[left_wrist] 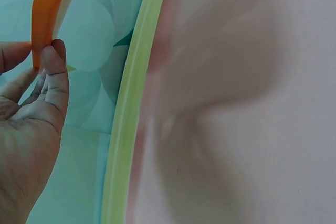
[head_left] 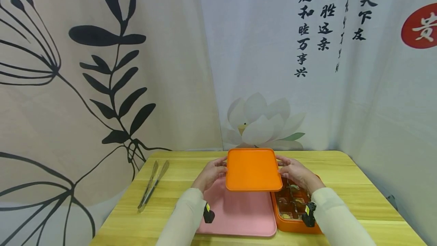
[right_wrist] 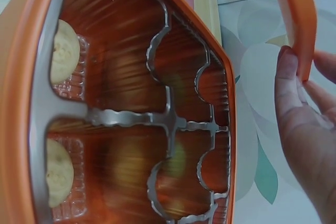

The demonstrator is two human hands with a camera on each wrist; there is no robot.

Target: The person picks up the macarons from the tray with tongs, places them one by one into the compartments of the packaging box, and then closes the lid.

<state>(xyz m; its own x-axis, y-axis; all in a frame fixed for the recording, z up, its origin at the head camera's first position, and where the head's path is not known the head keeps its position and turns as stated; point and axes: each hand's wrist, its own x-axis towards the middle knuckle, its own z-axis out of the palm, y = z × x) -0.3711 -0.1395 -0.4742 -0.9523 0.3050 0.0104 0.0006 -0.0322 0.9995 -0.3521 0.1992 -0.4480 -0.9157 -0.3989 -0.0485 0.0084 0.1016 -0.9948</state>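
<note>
A square orange lid point(head_left: 253, 171) is held up in the air between both hands, above the back of a pink tray point(head_left: 239, 215). My left hand point(head_left: 211, 173) pinches its left edge between thumb and fingers, and the left wrist view shows the same grip on the orange rim point(left_wrist: 46, 17). On the opposite edge, the thumb and fingers of my right hand point(head_left: 298, 172) pinch the lid. Below the right hand is an uncovered orange box point(head_left: 297, 226) with a clear plastic divider insert point(right_wrist: 170, 121). Two round pale pastries point(right_wrist: 65, 53) sit in its compartments in the right wrist view.
Metal tongs point(head_left: 151, 189) lie on the wooden table point(head_left: 184, 162) at the left. The pink tray touches or nearly touches the box's left side. A printed curtain point(head_left: 170, 67) hangs behind the table.
</note>
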